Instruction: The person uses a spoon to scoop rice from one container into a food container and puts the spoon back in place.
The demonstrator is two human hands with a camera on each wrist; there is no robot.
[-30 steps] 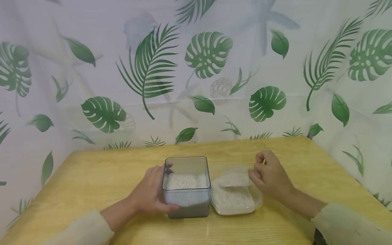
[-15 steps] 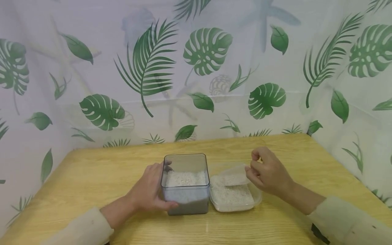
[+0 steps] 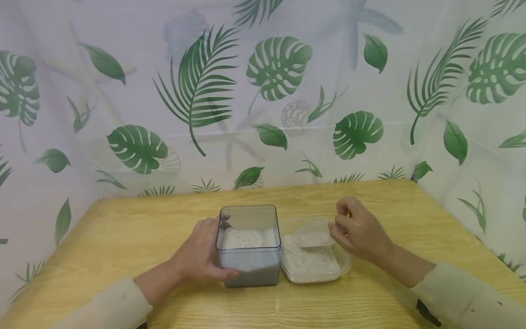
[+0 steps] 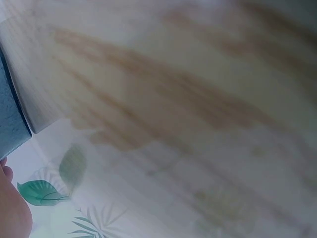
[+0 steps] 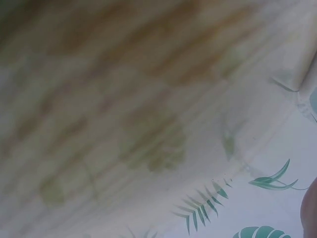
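Observation:
A tall clear square container (image 3: 248, 246) partly filled with white rice stands on the wooden table (image 3: 123, 237). My left hand (image 3: 201, 256) grips its left side, thumb across the front. To its right sits a low clear tub (image 3: 313, 265) of rice. My right hand (image 3: 358, 230) pinches a small clear scoop (image 3: 314, 234) holding rice above the tub's far end. In the left wrist view only a corner of the container (image 4: 12, 119) and blurred table show. The right wrist view is blurred table and curtain.
A leaf-print curtain (image 3: 263, 91) closes off the table at the back and on both sides. Bare tabletop lies to the left, to the right and in front of the two containers.
The whole scene has shifted slightly up and left in view. The right hand with the scoop has stayed above the tub, and the left hand keeps its grip.

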